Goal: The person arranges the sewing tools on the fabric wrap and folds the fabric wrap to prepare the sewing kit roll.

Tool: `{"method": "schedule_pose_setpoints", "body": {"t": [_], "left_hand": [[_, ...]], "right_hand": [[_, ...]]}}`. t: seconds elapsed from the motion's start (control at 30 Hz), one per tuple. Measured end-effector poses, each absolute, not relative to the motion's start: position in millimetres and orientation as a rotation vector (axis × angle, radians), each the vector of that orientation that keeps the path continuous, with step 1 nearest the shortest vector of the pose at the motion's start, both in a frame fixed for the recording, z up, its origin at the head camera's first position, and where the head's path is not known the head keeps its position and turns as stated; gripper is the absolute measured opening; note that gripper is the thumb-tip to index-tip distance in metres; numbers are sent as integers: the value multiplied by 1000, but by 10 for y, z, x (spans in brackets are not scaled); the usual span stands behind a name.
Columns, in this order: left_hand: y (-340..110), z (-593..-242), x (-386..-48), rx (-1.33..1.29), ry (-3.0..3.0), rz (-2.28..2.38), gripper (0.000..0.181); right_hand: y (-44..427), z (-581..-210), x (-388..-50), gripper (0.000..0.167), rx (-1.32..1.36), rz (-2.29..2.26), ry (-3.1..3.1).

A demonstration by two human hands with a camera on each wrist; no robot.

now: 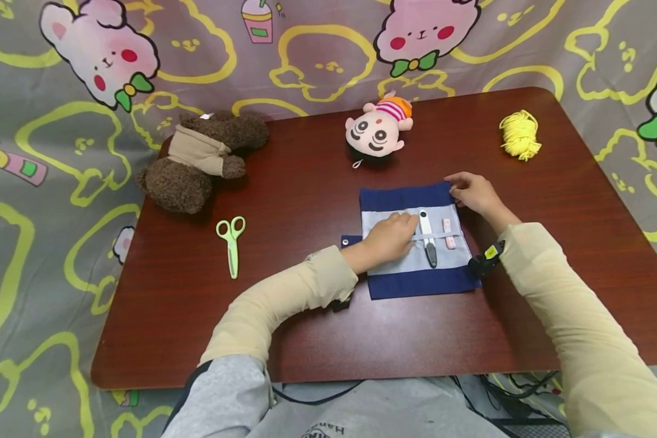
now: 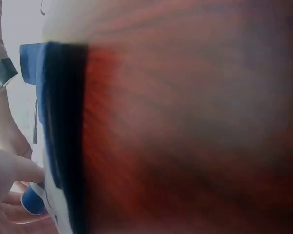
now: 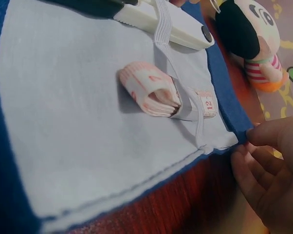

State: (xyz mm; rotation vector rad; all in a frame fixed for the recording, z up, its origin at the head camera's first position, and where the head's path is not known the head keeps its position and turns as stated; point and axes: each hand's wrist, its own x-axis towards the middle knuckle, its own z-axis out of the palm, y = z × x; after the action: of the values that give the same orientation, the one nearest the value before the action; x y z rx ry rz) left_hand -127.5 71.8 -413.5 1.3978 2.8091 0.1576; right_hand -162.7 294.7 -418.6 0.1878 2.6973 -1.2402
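Observation:
A navy-edged fabric tool roll (image 1: 399, 286) lies spread on the table, its light grey inside facing up. My right hand (image 1: 475, 193) pinches its far right corner, also seen with the hand (image 3: 270, 165) in the right wrist view. My left hand (image 1: 391, 238) is curled over the roll's left part. In the left wrist view its fingers hold a blue round-ended thing (image 2: 33, 201), whose kind I cannot tell. An elastic strap (image 3: 162, 24) crosses a white tool with a dark end (image 1: 426, 234) and a folded pink-and-white tape measure (image 3: 149, 90).
Light green scissors (image 1: 232, 243) lie on the left of the brown table (image 1: 306, 340). A brown teddy bear (image 1: 183, 176) lies behind them. A doll (image 1: 380, 128) lies at the back, and a bundle of yellow yarn (image 1: 520, 135) at the back right.

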Motion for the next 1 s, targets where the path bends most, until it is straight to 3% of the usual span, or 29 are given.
{"method": "schedule_pose_setpoints", "body": {"t": [0.23,0.57,1.0], "left_hand": [[718,-4145,-1366,1244,2805,297,24],[758,-4092,-1359,1097,2738,298,39],[772,-4102,-1363,1018,2738,318,36]], "right_hand": [[2914,-4179,-1645,32,177,-1215,2719],[2931,-4182,-1604,33,211,-1199,2733],[2898,-4042,-1814,37,69,-1024,2629]]}}
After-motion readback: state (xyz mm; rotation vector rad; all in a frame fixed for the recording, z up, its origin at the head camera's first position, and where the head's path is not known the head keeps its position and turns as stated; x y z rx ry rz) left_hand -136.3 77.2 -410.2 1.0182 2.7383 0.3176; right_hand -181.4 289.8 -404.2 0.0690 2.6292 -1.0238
